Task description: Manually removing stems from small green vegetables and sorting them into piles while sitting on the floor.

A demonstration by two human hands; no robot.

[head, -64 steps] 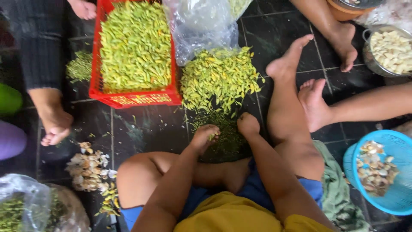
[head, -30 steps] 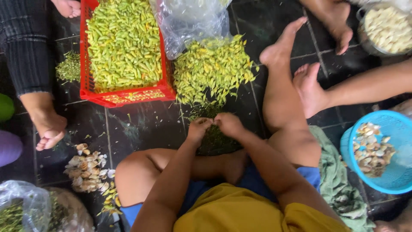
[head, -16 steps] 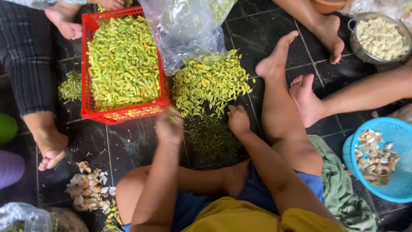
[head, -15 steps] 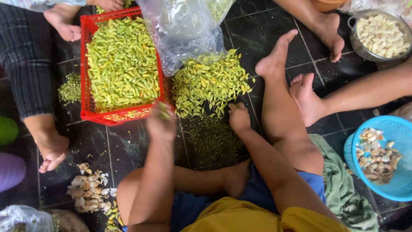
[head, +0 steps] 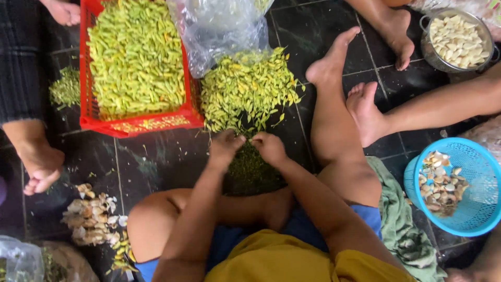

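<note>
1. I am holding both hands together, left hand [head: 225, 148] and right hand [head: 270, 148] curled, pinching something too small to tell.
2. They are hovering over dark green trimmings [head: 251, 168], just near the yellow-green flower-bud pile [head: 245, 89] on the floor [head: 156, 156].
3. A red crate [head: 136, 124] of buds is sitting far left; a blue basket [head: 477, 198] is lying right.

Crate [head: 136, 121] left of pile [head: 245, 89], basket [head: 472, 198] right.

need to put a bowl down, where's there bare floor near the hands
Bare dark tile lies just below the red crate, left of the left hand and above the bent knee. Another patch sits above the raised foot. It is crowded around the loose green pile, where the right hand works.
</note>
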